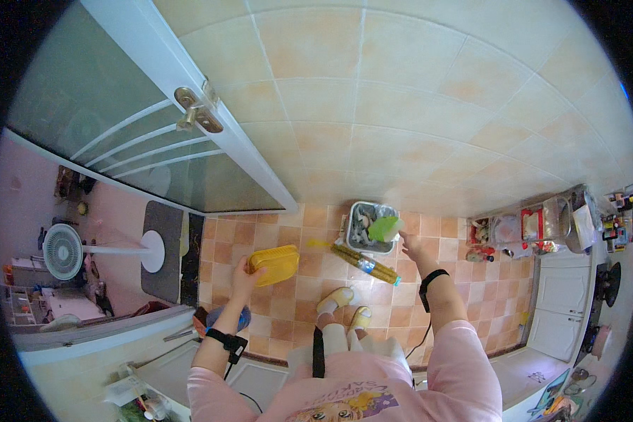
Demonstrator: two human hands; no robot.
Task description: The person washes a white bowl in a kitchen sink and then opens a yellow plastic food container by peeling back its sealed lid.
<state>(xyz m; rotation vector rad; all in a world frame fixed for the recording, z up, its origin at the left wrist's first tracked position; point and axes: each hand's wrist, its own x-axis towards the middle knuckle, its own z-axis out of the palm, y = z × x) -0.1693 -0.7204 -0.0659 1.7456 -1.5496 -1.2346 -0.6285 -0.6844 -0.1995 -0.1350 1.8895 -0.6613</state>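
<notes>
In my left hand (251, 274) is a yellow plastic basket (277, 265), gripped at its left end above the tiled floor. My right hand (411, 246) is at the right side of a small waste bin (351, 227) with a liner and rubbish in it. A green leafy-looking piece (384, 229) with a pale end lies over the bin's opening, close to my right fingertips; whether they touch it I cannot tell. Just below the bin, a long yellow-brown bundle with a clear and blue wrapper (366, 264) lies slantwise on the floor.
A glass-paned door (242, 142) stands at the upper left, with a white fan (63, 252) beyond it. A rack with packages (533, 227) is at the right, near white cabinets (559, 287). A blue container (242, 318) sits below my left forearm.
</notes>
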